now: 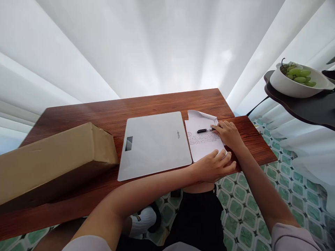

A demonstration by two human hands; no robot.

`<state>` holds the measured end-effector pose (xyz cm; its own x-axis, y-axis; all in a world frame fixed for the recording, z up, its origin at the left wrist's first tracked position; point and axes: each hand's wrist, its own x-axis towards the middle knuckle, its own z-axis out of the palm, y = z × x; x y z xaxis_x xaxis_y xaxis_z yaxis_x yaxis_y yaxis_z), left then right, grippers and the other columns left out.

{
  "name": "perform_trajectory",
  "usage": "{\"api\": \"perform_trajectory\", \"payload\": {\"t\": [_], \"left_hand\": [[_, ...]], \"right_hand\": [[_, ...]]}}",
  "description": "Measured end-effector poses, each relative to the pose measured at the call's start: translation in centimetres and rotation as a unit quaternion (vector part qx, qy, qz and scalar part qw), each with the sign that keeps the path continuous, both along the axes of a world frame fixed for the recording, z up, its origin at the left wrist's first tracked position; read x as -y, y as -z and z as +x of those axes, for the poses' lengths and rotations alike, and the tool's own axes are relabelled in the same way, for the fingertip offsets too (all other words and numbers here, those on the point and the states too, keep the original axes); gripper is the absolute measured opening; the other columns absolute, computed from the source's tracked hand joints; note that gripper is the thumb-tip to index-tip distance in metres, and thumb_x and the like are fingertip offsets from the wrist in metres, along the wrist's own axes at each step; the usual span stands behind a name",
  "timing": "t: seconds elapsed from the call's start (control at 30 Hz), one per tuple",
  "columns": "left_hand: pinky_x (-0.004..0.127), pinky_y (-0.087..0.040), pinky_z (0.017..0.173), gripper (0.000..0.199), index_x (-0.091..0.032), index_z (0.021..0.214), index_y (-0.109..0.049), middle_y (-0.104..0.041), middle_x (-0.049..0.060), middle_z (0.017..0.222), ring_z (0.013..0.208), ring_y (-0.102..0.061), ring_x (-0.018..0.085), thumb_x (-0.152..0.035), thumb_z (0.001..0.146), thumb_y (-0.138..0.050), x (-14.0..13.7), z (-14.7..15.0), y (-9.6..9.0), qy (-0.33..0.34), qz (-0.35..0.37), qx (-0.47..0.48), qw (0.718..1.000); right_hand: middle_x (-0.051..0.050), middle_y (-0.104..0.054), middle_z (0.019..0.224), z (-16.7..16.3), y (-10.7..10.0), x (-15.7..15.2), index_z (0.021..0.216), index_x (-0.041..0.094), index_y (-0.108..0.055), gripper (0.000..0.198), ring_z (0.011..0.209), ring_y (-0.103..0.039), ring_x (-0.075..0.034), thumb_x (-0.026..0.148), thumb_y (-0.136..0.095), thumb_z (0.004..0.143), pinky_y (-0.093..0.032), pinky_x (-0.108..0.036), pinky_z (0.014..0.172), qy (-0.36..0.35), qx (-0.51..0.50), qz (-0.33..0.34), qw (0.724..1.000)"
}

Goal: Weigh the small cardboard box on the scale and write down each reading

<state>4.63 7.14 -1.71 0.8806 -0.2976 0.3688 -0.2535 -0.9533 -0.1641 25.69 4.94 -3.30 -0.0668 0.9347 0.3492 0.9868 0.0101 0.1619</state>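
Observation:
Sheets of white paper (197, 153) with rows of small handwriting lie on the table, their top corner curled over. A black-and-clear pen (202, 131) rests low across the writing. The fingertips of my right hand (229, 134) close on the pen's right end. My left hand (214, 164) lies at the paper's near edge, fingers spread, holding nothing. Left of the paper is a flat white scale (157, 143) with a small dark display, and my left forearm passes along its near edge.
A long brown cardboard box (57, 153) occupies the left of the wooden table (146, 103). At the right, a dark shelf (300, 104) carries a white bowl (288, 85) of green grapes (298, 73). White curtains hang behind; the floor is green tile.

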Motion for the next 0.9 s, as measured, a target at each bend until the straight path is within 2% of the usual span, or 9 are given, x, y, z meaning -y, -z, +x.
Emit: {"api": "perform_trajectory", "payload": {"t": [0.2, 0.33, 0.43, 0.53, 0.67, 0.73, 0.8, 0.83, 0.9], "left_hand": [[0.039, -0.041, 0.084, 0.045, -0.008, 0.136, -0.049, -0.055, 0.02, 0.13, 0.109, -0.054, 0.03, -0.029, 0.096, -0.044, 0.1, -0.2, 0.6, 0.01, -0.062, -0.058, 0.996], [0.039, -0.041, 0.08, 0.043, -0.009, 0.136, -0.048, -0.059, 0.018, 0.12, 0.101, -0.056, 0.028, -0.022, 0.096, -0.041, 0.2, -0.2, 1.0, 0.008, -0.075, -0.056, 0.996], [0.04, -0.041, 0.078, 0.041, -0.009, 0.134, -0.049, -0.058, 0.018, 0.121, 0.098, -0.056, 0.027, -0.022, 0.096, -0.042, 0.3, -0.2, 1.2, 0.0, -0.086, -0.054, 0.995], [0.039, -0.041, 0.077, 0.039, -0.008, 0.132, -0.05, -0.06, 0.017, 0.117, 0.097, -0.055, 0.027, -0.022, 0.097, -0.042, 0.2, -0.2, 1.1, 0.001, -0.097, -0.066, 0.993], [0.038, -0.04, 0.074, 0.039, -0.007, 0.132, -0.05, -0.059, 0.016, 0.115, 0.093, -0.054, 0.025, -0.02, 0.097, -0.041, 0.1, 0.0, 1.0, 0.007, -0.102, -0.07, 0.992], [0.039, -0.041, 0.074, 0.037, -0.008, 0.129, -0.052, -0.059, 0.016, 0.117, 0.093, -0.054, 0.026, -0.02, 0.096, -0.041, 0.1, 0.0, 1.0, 0.009, -0.105, -0.067, 0.992], [0.04, -0.042, 0.077, 0.034, -0.009, 0.126, -0.055, -0.059, 0.016, 0.118, 0.096, -0.055, 0.026, -0.02, 0.096, -0.041, 0.1, 0.0, 1.2, 0.01, -0.111, -0.06, 0.992], [0.041, -0.043, 0.079, 0.034, -0.009, 0.124, -0.056, -0.059, 0.016, 0.119, 0.098, -0.056, 0.027, -0.02, 0.096, -0.041, 0.1, 0.0, 1.3, 0.01, -0.114, -0.055, 0.992], [0.045, -0.043, 0.087, 0.033, -0.009, 0.124, -0.057, -0.06, 0.015, 0.118, 0.106, -0.057, 0.031, -0.022, 0.096, -0.043, 0.2, 0.0, 1.5, 0.004, -0.121, -0.042, 0.992]], "right_hand": [[-0.007, -0.069, 0.092, -0.1, -0.2, 0.0, 0.105, 0.019, -0.071, 0.025, 0.087, -0.056, -0.023, 0.034, -0.05, 0.105, -0.033, -0.037, 0.08, 0.012, -0.001, 0.012, 1.0], [-0.005, -0.068, 0.083, -0.2, -0.8, 0.4, 0.098, 0.017, -0.066, 0.022, 0.079, -0.059, -0.021, 0.034, -0.053, 0.104, -0.036, -0.035, 0.074, 0.022, -0.024, 0.074, 0.997], [-0.001, -0.062, 0.07, -0.4, -1.2, 0.9, 0.093, 0.018, -0.061, 0.018, 0.066, -0.057, -0.018, 0.034, -0.056, 0.101, -0.04, -0.032, 0.068, 0.039, -0.092, 0.145, 0.984], [0.003, -0.049, 0.059, -0.8, -1.7, 1.7, 0.078, 0.022, -0.051, 0.021, 0.053, -0.048, -0.014, 0.032, -0.06, 0.095, -0.04, -0.029, 0.057, 0.064, -0.207, 0.192, 0.957], [0.005, -0.047, 0.057, -0.9, -2.2, 2.9, 0.073, 0.024, -0.045, 0.027, 0.046, -0.043, -0.013, 0.035, -0.063, 0.09, -0.039, -0.028, 0.049, 0.081, -0.38, 0.146, 0.91], [0.004, -0.056, 0.058, -0.6, -2.0, 3.3, 0.084, 0.025, -0.051, 0.019, 0.047, -0.052, -0.015, 0.04, -0.057, 0.093, -0.044, -0.028, 0.047, 0.054, -0.491, 0.085, 0.865], [0.0, -0.066, 0.064, -0.3, -1.5, 3.5, 0.095, 0.024, -0.057, 0.023, 0.053, -0.062, -0.018, 0.046, -0.049, 0.096, -0.051, -0.029, 0.05, 0.037, -0.577, 0.03, 0.816], [-0.002, -0.069, 0.066, -0.2, -1.2, 3.5, 0.095, 0.023, -0.059, 0.027, 0.055, -0.065, -0.019, 0.047, -0.047, 0.097, -0.053, -0.03, 0.052, 0.039, -0.598, 0.011, 0.8], [-0.002, -0.068, 0.062, -0.3, -0.8, 3.4, 0.082, 0.022, -0.06, 0.03, 0.051, -0.063, -0.017, 0.048, -0.053, 0.095, -0.052, -0.029, 0.05, 0.06, -0.592, -0.003, 0.804]]}}
